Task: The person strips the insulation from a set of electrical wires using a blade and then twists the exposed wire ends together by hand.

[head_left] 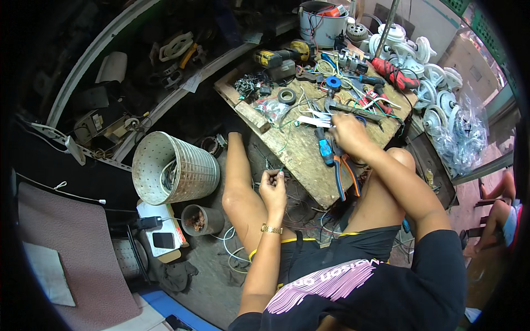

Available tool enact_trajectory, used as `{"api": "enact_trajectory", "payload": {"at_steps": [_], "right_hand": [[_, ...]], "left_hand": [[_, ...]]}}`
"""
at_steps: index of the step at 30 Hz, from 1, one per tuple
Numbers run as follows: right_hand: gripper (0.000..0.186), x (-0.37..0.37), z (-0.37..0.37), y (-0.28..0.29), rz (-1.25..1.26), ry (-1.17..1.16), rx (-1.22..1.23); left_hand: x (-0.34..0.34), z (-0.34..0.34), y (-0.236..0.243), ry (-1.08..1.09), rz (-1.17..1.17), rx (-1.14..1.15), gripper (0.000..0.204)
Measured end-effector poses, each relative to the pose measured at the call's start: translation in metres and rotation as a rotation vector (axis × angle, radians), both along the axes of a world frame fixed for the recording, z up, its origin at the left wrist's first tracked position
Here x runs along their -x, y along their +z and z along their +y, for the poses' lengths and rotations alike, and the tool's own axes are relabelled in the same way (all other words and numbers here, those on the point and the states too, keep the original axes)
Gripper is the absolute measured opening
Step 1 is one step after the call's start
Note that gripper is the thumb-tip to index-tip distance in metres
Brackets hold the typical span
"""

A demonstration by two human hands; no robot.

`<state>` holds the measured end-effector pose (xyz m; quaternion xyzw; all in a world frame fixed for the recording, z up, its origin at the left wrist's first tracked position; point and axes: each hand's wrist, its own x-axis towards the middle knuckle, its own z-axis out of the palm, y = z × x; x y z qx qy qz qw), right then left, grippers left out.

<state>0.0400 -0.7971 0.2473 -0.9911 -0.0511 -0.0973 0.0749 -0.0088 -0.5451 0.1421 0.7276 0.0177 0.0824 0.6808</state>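
Note:
My left hand (pixel 273 185) is closed in a pinch on a thin green wire (pixel 282 169) beside the near left edge of the wooden worktable (pixel 301 165). Curled fingers of my right hand (pixel 349 134) rest over the tabletop, next to some white strips (pixel 314 119); the fingertips are partly hidden, and what they hold cannot be made out. Just below the right hand lie a blue-handled tool (pixel 324 147) and pliers with blue and orange handles (pixel 346 177). A hammer (pixel 356 112) lies beyond that hand.
Black tape (pixel 286 96), a yellow-black drill (pixel 284 53) and a red power tool (pixel 395 74) crowd the far tabletop. White pulley wheels (pixel 436 77) pile up at right. A perforated bucket (pixel 207 168) and a small pot (pixel 212 219) stand left. Another person's legs (pixel 498 212) show far right.

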Motion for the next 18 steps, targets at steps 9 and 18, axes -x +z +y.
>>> {"api": "enact_trajectory", "payload": {"at_steps": [9, 18], "right_hand": [[0.019, -0.031, -0.041, 0.003, 0.197, 0.106, -0.173], [0.042, -0.02, -0.053, -0.012, 0.159, 0.096, 0.202]], "left_hand": [[-0.006, 0.004, 0.034, -0.022, 0.217, 0.344, 0.007], [-0.01, -0.01, 0.059, -0.07, 0.229, 0.468, 0.011]]}}
